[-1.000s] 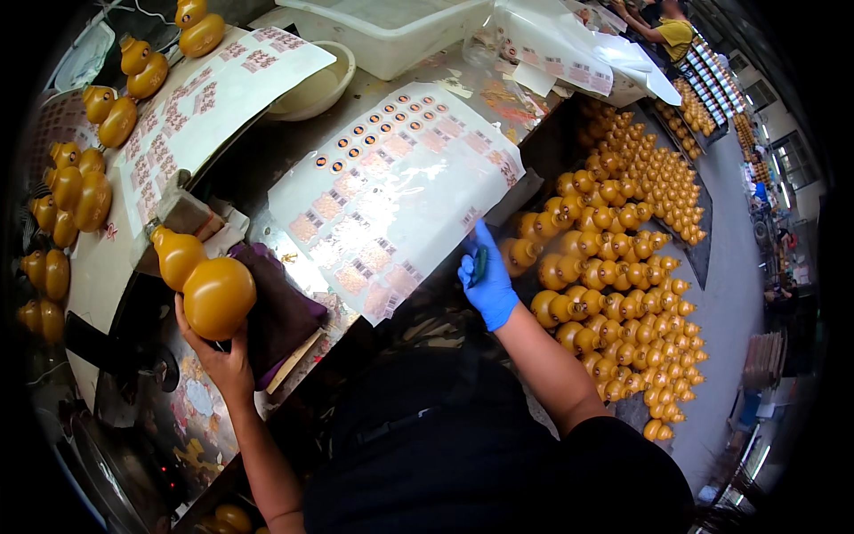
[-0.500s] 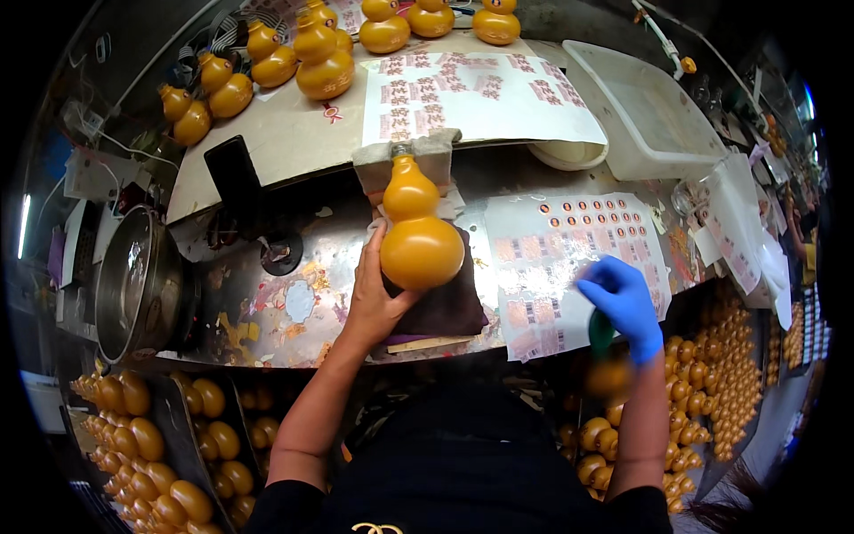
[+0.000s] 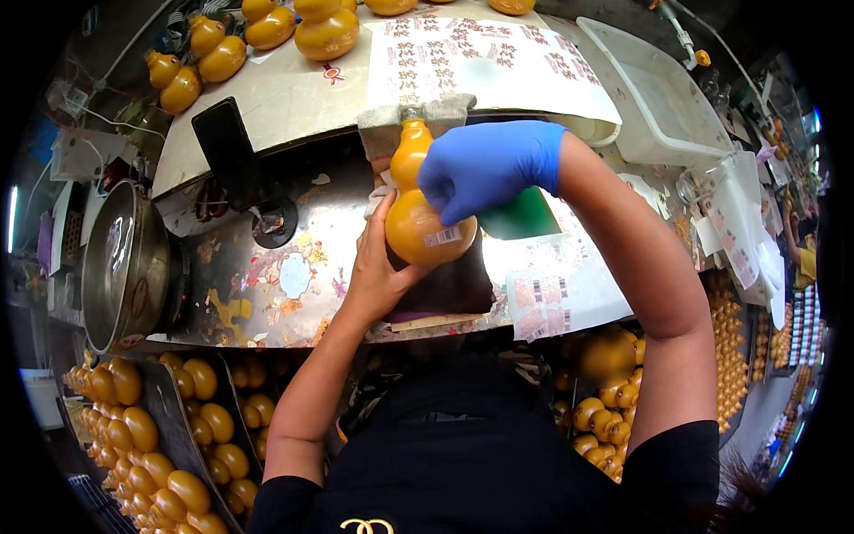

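Observation:
A glossy orange-yellow gourd-shaped bottle leans with its neck against a cloth-covered rest. My left hand is wrapped round the left side of its lower bulb. On that bulb sits a small printed label with a barcode. My right hand, in a blue glove, is curled against the bottle's waist and upper right side. From under the glove juts a green flat piece, which appears gripped in it; its held end is hidden. A dark cloth pad lies beneath the bottle.
A sticker sheet lies right of the bottle, and a larger printed sheet covers the raised board. A phone stands left, beside a metal pan. A plastic tub sits far right. Finished-looking gourds line the back.
My right hand has swung from over the sticker sheet to the bottle, bringing the green piece. The barcode label now shows on the lower bulb. The view has shifted slightly.

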Available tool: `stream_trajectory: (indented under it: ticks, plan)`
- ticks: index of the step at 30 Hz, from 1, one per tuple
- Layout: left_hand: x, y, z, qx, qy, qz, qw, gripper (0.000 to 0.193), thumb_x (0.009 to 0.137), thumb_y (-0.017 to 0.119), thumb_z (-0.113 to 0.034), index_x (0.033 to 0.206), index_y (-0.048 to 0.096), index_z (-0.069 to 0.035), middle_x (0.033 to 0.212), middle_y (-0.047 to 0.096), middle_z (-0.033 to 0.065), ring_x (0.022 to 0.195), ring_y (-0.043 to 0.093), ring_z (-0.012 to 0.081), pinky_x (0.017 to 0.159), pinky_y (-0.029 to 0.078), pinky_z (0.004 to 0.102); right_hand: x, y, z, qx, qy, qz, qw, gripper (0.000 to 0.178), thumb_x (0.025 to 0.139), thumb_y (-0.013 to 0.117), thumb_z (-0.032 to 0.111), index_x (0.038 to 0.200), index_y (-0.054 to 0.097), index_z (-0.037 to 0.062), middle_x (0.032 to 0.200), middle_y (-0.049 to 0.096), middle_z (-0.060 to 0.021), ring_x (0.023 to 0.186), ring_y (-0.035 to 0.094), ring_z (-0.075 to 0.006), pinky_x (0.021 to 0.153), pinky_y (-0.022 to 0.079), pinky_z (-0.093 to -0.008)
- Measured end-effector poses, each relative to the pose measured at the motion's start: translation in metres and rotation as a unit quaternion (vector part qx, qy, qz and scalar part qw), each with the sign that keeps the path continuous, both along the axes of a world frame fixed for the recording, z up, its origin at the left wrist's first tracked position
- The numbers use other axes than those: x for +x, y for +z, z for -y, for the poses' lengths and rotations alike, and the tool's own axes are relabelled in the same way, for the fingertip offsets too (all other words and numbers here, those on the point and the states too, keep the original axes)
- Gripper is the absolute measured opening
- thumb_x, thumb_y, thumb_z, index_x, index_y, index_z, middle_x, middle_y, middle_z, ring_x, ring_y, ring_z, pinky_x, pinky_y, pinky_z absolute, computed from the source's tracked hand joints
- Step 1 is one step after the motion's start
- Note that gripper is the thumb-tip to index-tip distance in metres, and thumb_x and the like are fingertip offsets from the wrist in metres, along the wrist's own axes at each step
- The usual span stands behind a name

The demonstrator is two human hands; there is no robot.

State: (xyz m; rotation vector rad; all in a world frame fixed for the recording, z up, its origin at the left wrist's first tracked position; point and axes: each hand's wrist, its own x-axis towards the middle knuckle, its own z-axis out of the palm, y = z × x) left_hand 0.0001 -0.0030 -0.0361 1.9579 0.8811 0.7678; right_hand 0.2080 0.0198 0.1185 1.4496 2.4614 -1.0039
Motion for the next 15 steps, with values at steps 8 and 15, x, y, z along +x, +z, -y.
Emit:
stream_trajectory:
  ticks: [8, 15]
  plan:
    - [-0.005, 0.011, -0.006, -0.115, -0.041, 0.085, 0.989, 0.106, 0.071, 0.080, -0.037, 0.149, 0.019, -0.001, 0.144, 0.034, 0.0226, 0.136, 0.034, 0.0342, 0.111, 0.029, 0.0412, 0.019, -0.022, 0.022, 0.101, -0.174, -0.102, 0.974, 0.030, 0.080, 0.070, 0.031, 0.095, 0.068, 0.0055, 0.072, 0.062, -0.0053, 0.065, 0.057, -0.0159, 0.063, 0.046, -0.0282]
    - [0.011, 0.033, -0.004, -0.202, -0.032, 0.119, 0.972, 0.096, 0.081, 0.073, -0.037, 0.149, 0.018, 0.001, 0.144, 0.034, 0.0229, 0.133, 0.038, 0.0298, 0.109, 0.032, 0.0364, 0.004, -0.078, 0.084, -0.010, -0.457, -0.286, 0.842, 0.084, 0.076, 0.074, 0.055, 0.134, 0.050, -0.0012, 0.076, 0.061, -0.0064, 0.070, 0.056, -0.0105, 0.067, 0.048, -0.0261]
